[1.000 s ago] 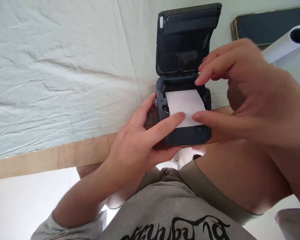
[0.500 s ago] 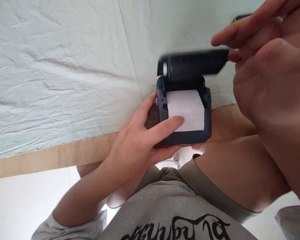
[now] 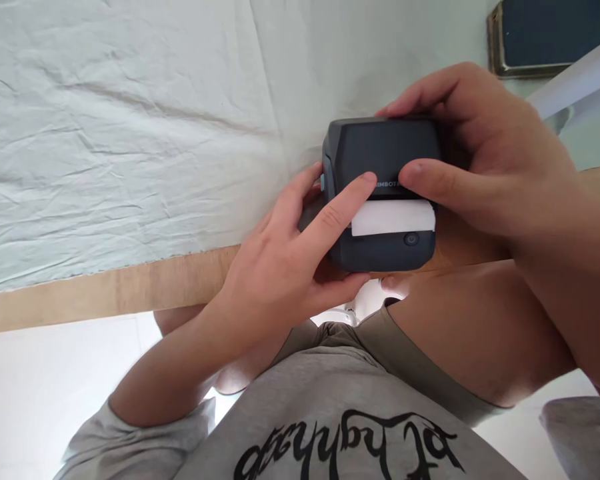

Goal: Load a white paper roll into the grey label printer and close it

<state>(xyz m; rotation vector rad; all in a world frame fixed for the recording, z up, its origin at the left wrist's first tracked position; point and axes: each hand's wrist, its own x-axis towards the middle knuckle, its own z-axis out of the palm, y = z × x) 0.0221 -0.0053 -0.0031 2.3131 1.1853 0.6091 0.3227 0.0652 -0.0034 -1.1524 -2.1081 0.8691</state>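
A small dark label printer (image 3: 365, 150) is held between my hands at the table's near edge, its lid down. A strip of white label paper (image 3: 394, 217) sticks out of the slot at its front, above a round power button (image 3: 411, 239). My left hand (image 3: 285, 257) grips the printer's left side, with one finger lying on the lid and others round the side and underneath. Around the right side curls my right hand (image 3: 485, 147), its thumb on the lid, partly over the printed lettering; its other fingers are behind the printer, mostly hidden.
A pale wrinkled cloth (image 3: 130, 133) covers the table, whose wooden edge (image 3: 105, 287) shows in front. At the upper right lie a dark framed rectangular object (image 3: 555, 37) and a white roll or tube (image 3: 585, 73). My legs are below the edge.
The printer's lid has swung down over the paper roll, leaving a strip out at the front. My right hand has come down onto the printer; my left hand keeps its hold.
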